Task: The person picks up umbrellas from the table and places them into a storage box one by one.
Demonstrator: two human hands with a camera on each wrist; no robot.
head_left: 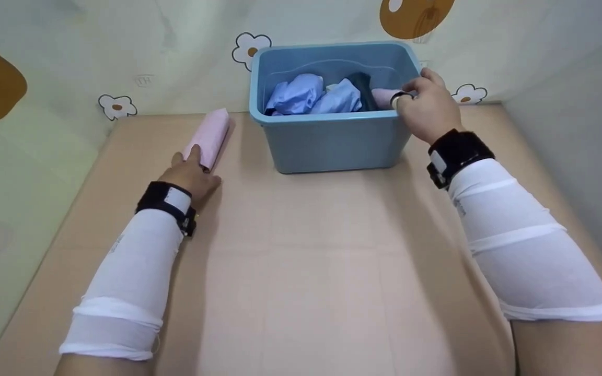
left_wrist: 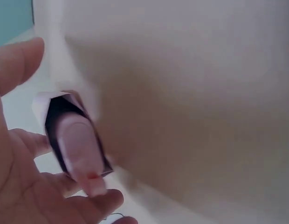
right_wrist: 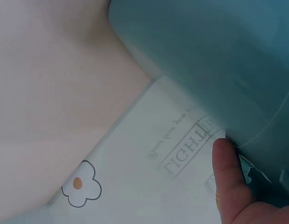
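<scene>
A pink folded umbrella in a sleeve [head_left: 210,137] lies on the table left of the blue bin [head_left: 332,143]. My left hand [head_left: 191,175] reaches over its near end, two fingertips right at its side. In the left wrist view, the umbrella's rounded pink handle [left_wrist: 80,144] pokes from the dark-lined sleeve mouth, between loosely spread fingers. My right hand [head_left: 431,107] holds the bin's right rim; one finger [right_wrist: 228,163] lies along the outer wall in the right wrist view. Beside that hand, inside the bin, rests another pink bundle [head_left: 383,97] with a dark-edged end.
Crumpled light-blue cloth bundles [head_left: 301,94] and a dark green one [head_left: 365,90] fill the bin's left and middle. A beige cover [head_left: 301,250] spreads over the table. Behind the bin rises a pale wall sheet [head_left: 186,57] with flower prints; more sheeting flanks both sides.
</scene>
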